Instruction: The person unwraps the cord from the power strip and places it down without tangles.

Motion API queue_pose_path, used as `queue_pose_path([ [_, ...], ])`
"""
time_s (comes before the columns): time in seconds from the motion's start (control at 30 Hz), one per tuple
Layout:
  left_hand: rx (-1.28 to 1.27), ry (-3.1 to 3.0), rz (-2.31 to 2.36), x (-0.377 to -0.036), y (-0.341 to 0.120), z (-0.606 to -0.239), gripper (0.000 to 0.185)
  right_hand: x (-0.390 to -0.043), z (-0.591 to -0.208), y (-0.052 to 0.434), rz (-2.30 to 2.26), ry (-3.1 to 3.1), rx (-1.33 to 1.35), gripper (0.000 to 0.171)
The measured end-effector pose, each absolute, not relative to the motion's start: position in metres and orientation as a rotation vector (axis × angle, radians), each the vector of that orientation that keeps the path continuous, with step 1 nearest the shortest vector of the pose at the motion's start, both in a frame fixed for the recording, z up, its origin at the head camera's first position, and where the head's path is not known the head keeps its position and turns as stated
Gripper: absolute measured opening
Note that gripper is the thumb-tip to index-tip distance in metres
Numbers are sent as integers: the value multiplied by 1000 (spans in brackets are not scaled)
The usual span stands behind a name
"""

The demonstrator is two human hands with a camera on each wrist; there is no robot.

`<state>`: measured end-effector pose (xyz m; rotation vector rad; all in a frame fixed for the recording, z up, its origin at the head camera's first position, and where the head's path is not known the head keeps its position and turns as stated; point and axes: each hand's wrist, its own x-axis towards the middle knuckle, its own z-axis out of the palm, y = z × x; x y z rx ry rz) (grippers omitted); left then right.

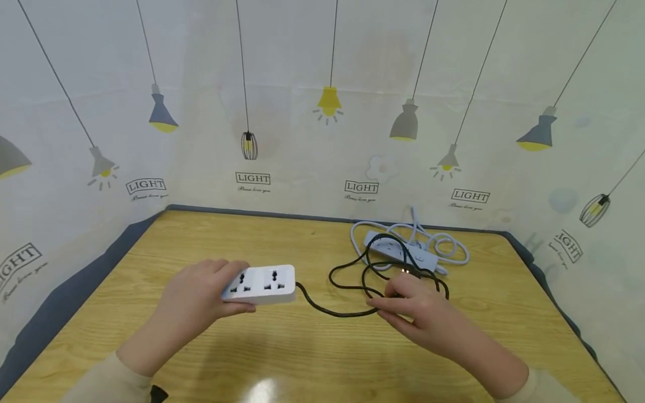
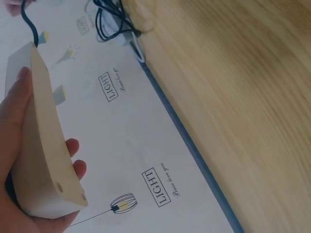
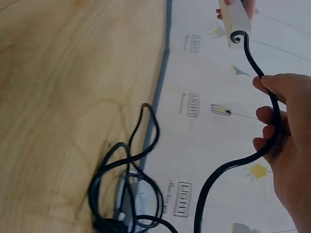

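- Wooden table (image 1: 312, 358): bare wood along the near edge and across the left and middle of the far half; a hand could pass there unhindered.
- Black cord (image 1: 347, 280): looped loosely over the right-centre of the table, running from the white power strip (image 1: 259, 284) to the right hand (image 1: 413, 313); blocks a low sweep between the hands.
- Second power strip (image 1: 400, 252) with its white cable (image 1: 443, 246): heaped at the far right, black loops lying over it; obstructs that corner.
- Printed backdrop (image 1: 322, 112): closes the far, left and right sides.
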<state>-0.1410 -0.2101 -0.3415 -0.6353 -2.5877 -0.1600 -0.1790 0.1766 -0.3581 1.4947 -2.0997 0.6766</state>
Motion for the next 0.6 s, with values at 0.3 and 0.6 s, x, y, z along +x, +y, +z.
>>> queue_pose_path([
  [0.3,-560,-2699,-47,-152,-222,-358,66,-184,-384,159,513,-2202,1548,16],
  [0.6,-462,-2801,-43,-160,-231,-370,64,-188,-395,138,410,-2523,1503,24],
])
